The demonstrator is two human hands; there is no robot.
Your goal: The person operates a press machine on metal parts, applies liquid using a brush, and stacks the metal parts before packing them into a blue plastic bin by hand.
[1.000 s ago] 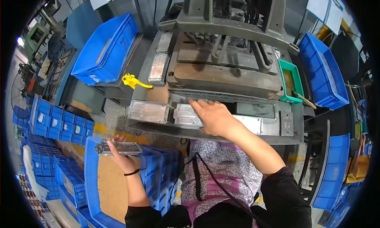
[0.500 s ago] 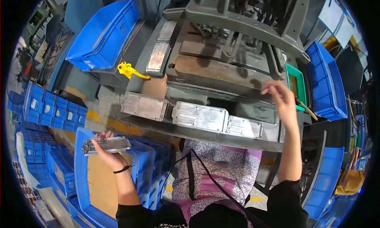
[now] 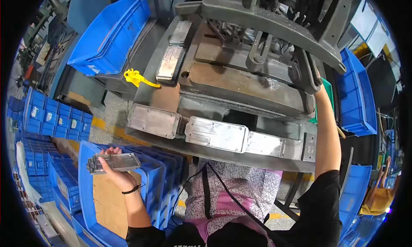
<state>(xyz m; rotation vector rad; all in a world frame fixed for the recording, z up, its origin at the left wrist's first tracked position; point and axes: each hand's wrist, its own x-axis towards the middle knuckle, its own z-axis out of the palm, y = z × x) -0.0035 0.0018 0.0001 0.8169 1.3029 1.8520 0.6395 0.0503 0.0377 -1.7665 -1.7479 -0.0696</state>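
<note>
My left hand (image 3: 112, 170) is closed round a grey metal housing (image 3: 122, 161), held over a blue crate lined with cardboard (image 3: 109, 204). My right arm reaches up at the right of the press (image 3: 253, 86); the fingers are hidden behind a metal arm of the machine, near the green tray (image 3: 327, 102). Along the front edge of the press table lie a ribbed metal housing (image 3: 153, 121), a bright flat metal plate (image 3: 216, 134) and a further metal piece (image 3: 265, 144). Two more metal housings (image 3: 171, 63) rest at the left of the press.
A yellow tool (image 3: 139, 78) lies by the table's left edge. Blue crates stand at the upper left (image 3: 109, 37), at the right (image 3: 357, 92) and stacked at the far left (image 3: 53, 116). A dark metal block (image 3: 309, 147) sits at the table's right end.
My right hand has left the plate at the table's front and moved right and up behind the machine's arm. My left hand still holds the housing, now slightly lower and further left.
</note>
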